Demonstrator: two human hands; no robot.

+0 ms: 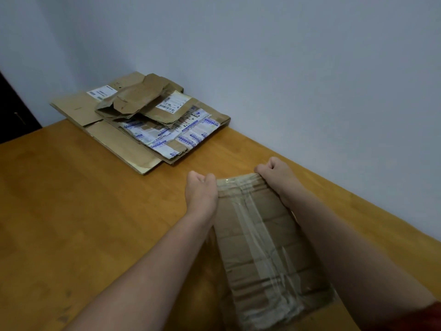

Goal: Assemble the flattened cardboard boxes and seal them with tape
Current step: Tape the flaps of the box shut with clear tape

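Your left hand (201,187) and right hand (274,174) both grip the far edge of the brown, tape-striped cardboard box (260,247), one at each corner. It lies between your forearms on the wooden bench (83,211), with a stack of flattened brown cardboard boxes (143,118) well beyond by the wall.

The left forearm (148,266) and right forearm (346,247) are bare; a dark red sleeve (428,317), apparently, begins above the right.

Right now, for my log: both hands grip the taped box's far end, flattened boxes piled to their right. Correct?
No: the head view shows the pile of flattened boxes to their left. Left hand and right hand do grip the taped box at its far end.
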